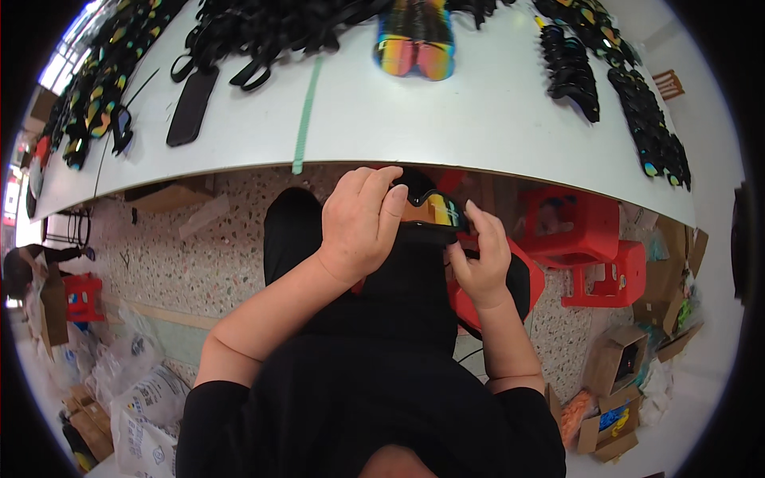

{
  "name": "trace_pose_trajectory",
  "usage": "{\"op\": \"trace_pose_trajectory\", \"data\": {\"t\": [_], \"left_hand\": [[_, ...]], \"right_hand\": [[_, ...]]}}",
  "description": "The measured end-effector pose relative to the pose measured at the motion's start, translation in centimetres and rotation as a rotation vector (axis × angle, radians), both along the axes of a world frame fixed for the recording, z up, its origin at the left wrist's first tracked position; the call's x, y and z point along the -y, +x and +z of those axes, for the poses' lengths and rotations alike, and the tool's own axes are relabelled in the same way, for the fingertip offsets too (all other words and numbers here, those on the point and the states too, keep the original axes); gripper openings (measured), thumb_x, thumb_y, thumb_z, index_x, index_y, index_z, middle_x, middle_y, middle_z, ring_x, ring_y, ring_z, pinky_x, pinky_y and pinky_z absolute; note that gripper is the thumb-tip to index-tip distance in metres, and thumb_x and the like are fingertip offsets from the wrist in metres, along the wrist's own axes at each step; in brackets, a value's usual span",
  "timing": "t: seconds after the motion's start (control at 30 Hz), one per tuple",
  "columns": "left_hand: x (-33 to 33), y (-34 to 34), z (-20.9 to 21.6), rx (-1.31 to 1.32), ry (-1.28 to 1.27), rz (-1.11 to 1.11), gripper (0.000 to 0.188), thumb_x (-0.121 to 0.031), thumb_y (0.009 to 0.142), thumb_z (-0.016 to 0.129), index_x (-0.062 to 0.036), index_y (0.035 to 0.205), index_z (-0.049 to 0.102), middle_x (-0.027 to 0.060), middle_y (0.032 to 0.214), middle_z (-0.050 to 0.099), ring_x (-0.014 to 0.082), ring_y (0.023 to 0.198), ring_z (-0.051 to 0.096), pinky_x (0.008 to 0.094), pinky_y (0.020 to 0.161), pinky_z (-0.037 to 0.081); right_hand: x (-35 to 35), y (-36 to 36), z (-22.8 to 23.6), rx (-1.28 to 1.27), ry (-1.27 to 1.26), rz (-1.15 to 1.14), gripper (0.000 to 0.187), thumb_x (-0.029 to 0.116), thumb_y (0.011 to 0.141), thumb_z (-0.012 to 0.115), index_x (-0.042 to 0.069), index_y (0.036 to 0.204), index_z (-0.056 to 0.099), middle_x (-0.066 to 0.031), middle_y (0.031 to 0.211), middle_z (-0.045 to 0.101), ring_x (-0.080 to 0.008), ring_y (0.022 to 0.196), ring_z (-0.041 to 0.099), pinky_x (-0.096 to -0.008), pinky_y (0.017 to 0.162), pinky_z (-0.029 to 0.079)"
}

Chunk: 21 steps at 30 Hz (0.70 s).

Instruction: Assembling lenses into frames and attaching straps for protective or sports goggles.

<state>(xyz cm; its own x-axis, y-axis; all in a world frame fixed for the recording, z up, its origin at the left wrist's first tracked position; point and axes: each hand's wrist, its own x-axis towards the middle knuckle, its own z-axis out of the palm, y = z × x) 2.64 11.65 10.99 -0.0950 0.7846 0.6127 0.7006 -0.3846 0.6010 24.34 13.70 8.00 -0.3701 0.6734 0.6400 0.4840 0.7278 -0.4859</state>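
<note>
Over my lap, just below the table's near edge, I hold a pair of goggles (pixel 441 210) with a black frame and a mirrored orange-yellow lens. My left hand (pixel 360 221) is closed on the goggles' left end, its fingers covering that part. At the other end, the thumb and fingers of my right hand (pixel 483 256) pinch the frame. On the white table (pixel 446 127) ahead lies a stack of loose mirrored lenses (pixel 416 56), pink and orange with a bluish rim.
Black straps (pixel 271 28) heap along the far side. A dark phone (pixel 192 107) lies left of a green tape strip (pixel 307 111). Rows of goggles (pixel 649 123) line both table ends. Red stools (pixel 570 227), cardboard boxes (pixel 617 358) and plastic bags (pixel 147 398) stand on the floor.
</note>
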Motion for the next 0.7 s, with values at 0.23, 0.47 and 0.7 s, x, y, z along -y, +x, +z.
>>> {"op": "trace_pose_trajectory", "data": {"t": [0.23, 0.47, 0.7], "left_hand": [[-0.8, 3.2, 2.5, -0.257, -0.34, -0.2, 0.046, -0.039, 0.084, 0.071, -0.005, 0.115, 0.065, 0.0102, 0.09, 0.059, 0.0287, 0.085, 0.06, 0.0397, 0.071, 0.051], [-2.1, 4.3, 2.5, -0.14, -0.245, -0.418, 0.043, -0.03, 0.086, 0.072, -0.0032, 0.119, 0.064, 0.0135, 0.105, 0.066, 0.0296, 0.087, 0.067, 0.0377, 0.075, 0.055], [-1.5, 2.0, 0.4, 0.071, -0.246, -0.409, 0.034, -0.006, 0.082, 0.073, -0.0008, 0.115, 0.063, 0.0123, 0.097, 0.068, 0.0234, 0.082, 0.068, 0.0323, 0.073, 0.055]], "right_hand": [[-1.7, 3.2, -0.1, -0.013, 0.093, -0.111, 0.048, -0.014, 0.067, 0.06, 0.001, 0.113, 0.065, -0.0176, 0.096, 0.067, -0.0343, 0.084, 0.067, -0.039, 0.072, 0.055], [-5.2, 7.8, 2.2, 0.071, 0.219, -0.113, 0.048, -0.014, 0.066, 0.057, 0.002, 0.111, 0.066, -0.0158, 0.094, 0.069, -0.0328, 0.082, 0.068, -0.0388, 0.071, 0.056], [-14.5, 16.3, 3.2, -0.058, -0.013, -0.629, 0.024, 0.008, 0.086, 0.065, 0.003, 0.109, 0.069, -0.0168, 0.095, 0.069, -0.0297, 0.076, 0.066, -0.0357, 0.07, 0.052]]}}
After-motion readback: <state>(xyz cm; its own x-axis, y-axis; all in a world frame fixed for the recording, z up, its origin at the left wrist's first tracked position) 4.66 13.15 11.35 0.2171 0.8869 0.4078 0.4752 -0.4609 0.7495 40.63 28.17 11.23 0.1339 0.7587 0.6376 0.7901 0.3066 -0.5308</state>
